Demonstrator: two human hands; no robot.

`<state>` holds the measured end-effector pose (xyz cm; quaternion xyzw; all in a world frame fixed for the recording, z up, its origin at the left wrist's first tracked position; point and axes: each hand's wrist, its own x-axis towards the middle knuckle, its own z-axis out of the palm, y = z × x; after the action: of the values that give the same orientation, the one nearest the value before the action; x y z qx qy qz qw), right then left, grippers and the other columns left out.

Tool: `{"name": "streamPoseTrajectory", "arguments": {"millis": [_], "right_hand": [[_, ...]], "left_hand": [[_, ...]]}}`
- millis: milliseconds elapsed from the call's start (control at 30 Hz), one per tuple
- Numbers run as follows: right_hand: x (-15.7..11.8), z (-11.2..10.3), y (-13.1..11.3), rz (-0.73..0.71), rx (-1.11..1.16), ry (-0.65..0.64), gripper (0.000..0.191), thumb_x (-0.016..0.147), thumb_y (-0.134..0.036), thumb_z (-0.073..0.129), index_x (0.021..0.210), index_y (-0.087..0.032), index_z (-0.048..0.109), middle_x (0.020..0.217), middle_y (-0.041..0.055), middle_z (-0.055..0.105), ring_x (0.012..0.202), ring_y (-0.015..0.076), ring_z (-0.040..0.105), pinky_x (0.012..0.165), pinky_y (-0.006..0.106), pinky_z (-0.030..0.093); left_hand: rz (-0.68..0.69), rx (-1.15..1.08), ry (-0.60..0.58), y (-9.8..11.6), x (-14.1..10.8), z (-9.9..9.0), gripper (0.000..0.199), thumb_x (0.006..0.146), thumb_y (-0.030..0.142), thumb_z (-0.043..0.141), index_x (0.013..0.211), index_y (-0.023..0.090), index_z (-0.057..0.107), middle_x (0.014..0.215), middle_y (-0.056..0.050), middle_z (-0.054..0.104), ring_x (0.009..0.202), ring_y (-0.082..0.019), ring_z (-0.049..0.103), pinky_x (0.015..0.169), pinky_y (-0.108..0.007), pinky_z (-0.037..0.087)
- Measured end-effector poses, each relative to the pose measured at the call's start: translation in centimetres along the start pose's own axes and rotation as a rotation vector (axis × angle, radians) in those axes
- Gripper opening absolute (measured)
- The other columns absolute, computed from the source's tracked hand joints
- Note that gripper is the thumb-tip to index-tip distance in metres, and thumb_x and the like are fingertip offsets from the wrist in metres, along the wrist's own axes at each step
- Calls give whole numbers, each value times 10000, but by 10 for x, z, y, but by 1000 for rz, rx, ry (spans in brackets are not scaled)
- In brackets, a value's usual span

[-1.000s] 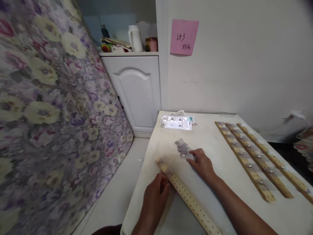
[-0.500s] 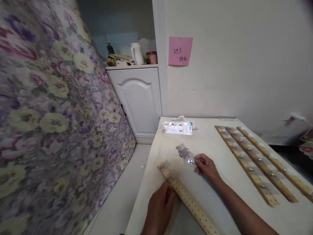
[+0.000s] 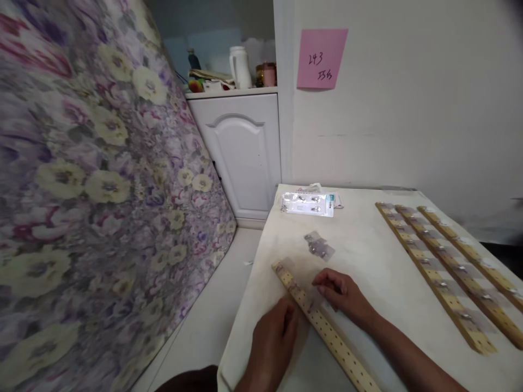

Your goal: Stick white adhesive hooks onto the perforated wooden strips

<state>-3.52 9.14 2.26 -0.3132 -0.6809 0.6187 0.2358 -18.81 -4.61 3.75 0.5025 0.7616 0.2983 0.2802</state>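
Observation:
A narrow wooden strip (image 3: 333, 336) with rows of small holes lies slantwise before me. Small clear cards cover part of its far end. My left hand (image 3: 274, 336) is closed beside the strip's left edge, fingers curled under; whatever is in them is hidden. On the other side, my right hand (image 3: 342, 294) is pinched, holding a small clear plastic card (image 3: 312, 305) low over the strip; the card is faint and blurred. Beyond it lies a little pile of similar clear cards (image 3: 318, 247) with small metal pieces on them.
Three wooden strips (image 3: 433, 280) bearing clear cards lie side by side on the right. Clear packaging (image 3: 308, 203) with metal pieces rests at the table's back left. A floral curtain (image 3: 110, 218) hangs left, and a white cabinet (image 3: 245, 158) stands behind.
My right hand has moved from the pile toward the wooden strip, taking a clear card from it. My left hand stays by the strip. The view has shifted slightly.

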Motion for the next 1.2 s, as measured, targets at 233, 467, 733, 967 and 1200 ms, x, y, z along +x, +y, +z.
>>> {"name": "streamPoseTrajectory", "arguments": {"millis": [233, 467, 733, 967, 1200], "right_hand": [[3, 5, 14, 96, 128, -26, 160, 778, -342, 578, 818, -193, 539, 536, -95, 488, 353, 62, 430, 358, 189, 339], [-6, 8, 18, 133, 103, -52, 119, 755, -237, 576, 861, -195, 542, 603, -80, 528, 423, 62, 473, 401, 181, 381], [-6, 10, 18, 139, 54, 7, 102, 754, -220, 550, 854, -206, 535, 581, -84, 505, 406, 68, 466, 393, 186, 362], [-6, 8, 17, 129, 38, 5, 123, 752, -203, 542, 875, -199, 531, 569, -87, 484, 404, 73, 473, 392, 191, 372], [-5, 7, 25, 107, -18, 21, 106, 776, -186, 518, 879, -206, 529, 580, -76, 521, 418, 77, 495, 405, 193, 379]], "left_hand": [[-19, 3, -11, 4, 0, 4, 40, 784, 220, 480, 766, 224, 515, 678, 24, 562, 644, -148, 514, 598, -233, 309], [-39, 21, -9, 3, -1, 9, 26, 759, 211, 512, 769, 222, 533, 694, 30, 579, 655, -146, 525, 599, -230, 305], [-29, 9, -14, 3, -1, 11, 77, 753, 193, 502, 799, 218, 558, 696, 36, 580, 659, -142, 528, 610, -231, 323], [19, -63, 26, 5, 2, 13, 149, 815, 201, 470, 850, 227, 612, 836, 19, 664, 788, -154, 583, 704, -232, 379], [34, -51, 60, 2, 4, 18, 150, 821, 209, 492, 866, 244, 631, 838, 27, 680, 788, -155, 602, 704, -232, 398]]}}
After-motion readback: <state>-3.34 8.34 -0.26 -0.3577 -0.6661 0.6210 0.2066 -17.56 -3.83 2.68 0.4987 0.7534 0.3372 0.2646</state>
